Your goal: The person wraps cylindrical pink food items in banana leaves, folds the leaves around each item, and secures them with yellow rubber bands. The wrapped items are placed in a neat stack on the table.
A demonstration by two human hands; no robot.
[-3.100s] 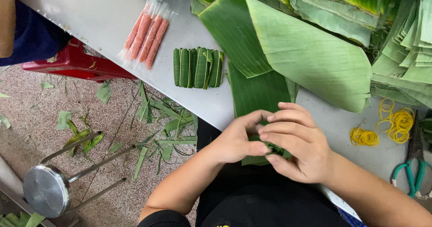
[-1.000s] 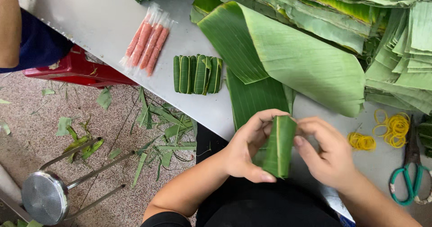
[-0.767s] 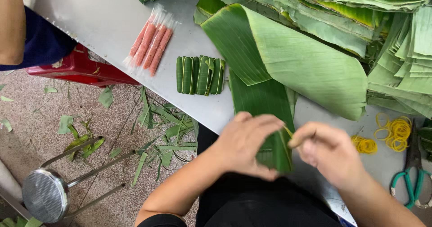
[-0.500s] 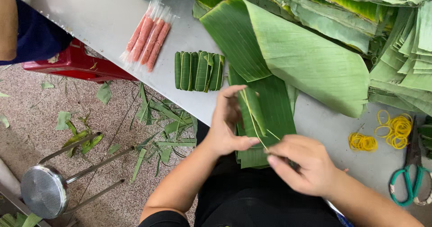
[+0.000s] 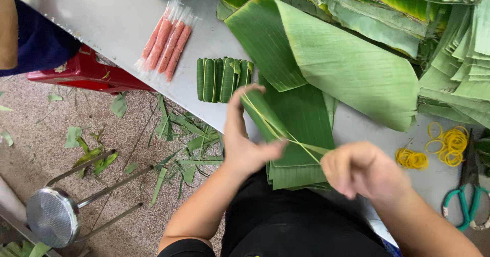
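**Kid:** Head camera looks down on a big grey table; what is the biggest thing on it?

**Helper:** The heap of big green leaves at the far right; one wide leaf curls over in front of it; nearer lies a flat stack of cut leaf pieces, at the near edge of the table.

**Kid:** What are the hands doing?

**Helper:** The left hand presses flat on the stack, fingers together and pointing far, thumb out to the right; the right hand is curled shut and pinches a thin leaf strip; the strip runs tight from that hand to the far left corner of the stack.

**Kid:** Would the strip break?

**Helper:** I think it is light, bendy and easy to snap; hold it near its end. The leaf pieces look soft and a bit slippery; they may tear along their lines.

**Kid:** And the small things?

**Helper:** Pink sticks in clear wrap far left; little green rolls beside them; yellow rubber bands and green scissors on the right.
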